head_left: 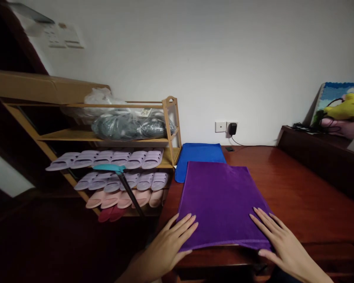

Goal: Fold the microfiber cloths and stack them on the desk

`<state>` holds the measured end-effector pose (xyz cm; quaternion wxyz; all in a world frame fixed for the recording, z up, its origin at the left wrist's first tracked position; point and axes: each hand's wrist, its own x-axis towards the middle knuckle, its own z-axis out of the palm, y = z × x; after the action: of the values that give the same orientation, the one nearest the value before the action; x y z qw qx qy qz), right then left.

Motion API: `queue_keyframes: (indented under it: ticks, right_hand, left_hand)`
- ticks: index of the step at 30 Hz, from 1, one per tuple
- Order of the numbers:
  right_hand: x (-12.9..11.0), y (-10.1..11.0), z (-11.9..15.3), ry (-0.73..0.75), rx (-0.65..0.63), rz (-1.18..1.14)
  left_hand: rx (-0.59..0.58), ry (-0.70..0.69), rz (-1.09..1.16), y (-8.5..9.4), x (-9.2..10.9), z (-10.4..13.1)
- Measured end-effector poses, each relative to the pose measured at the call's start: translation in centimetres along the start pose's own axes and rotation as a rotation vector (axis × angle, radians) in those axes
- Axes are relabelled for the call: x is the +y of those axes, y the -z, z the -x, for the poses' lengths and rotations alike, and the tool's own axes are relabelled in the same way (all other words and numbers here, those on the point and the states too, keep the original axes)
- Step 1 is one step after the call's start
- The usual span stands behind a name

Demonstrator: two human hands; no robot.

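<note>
Left hand (169, 241) and right hand (283, 239) open, fingers extended, gripping nothing; both rest on purple cloth (218, 200) near opposite side edges, seemingly keeping it flat. Cloth lies at near edge of reddish-brown wooden table (297, 188), overlapping blue cloth (200, 151).

The near cloth (221, 204) lies on the table (301, 188), overlapping the far cloth (201, 151); left stands a rack (67, 135), behind, a wall (194, 59).

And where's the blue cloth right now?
In the head view, the blue cloth lies on the table just right of the wooden rack, partly covered by the purple cloth.
</note>
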<state>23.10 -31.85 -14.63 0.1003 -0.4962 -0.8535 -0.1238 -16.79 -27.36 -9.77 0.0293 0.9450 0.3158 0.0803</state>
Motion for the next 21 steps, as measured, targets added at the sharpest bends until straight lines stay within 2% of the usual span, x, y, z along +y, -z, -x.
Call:
queue_keyframes:
  ticks: [5, 12, 17, 21]
  right_hand:
    - [0.3, -0.7, 0.5, 0.048, 0.05, 0.051]
    - [0.5, -1.0, 1.3, 0.032, 0.072, 0.082]
    - [0.5, -1.0, 1.3, 0.017, 0.095, 0.076]
    - [0.7, -1.2, 1.3, 0.028, 0.089, 0.047]
  left_hand:
    - [-0.038, -0.008, 0.001, 0.3, -0.3, 0.0]
    - [-0.035, -0.01, 0.054, -0.1, -2.6, 0.6]
    - [0.04, -0.005, 0.037, -0.6, -3.3, 0.8]
    - [0.094, 0.023, 0.109, 0.2, -2.6, -0.5]
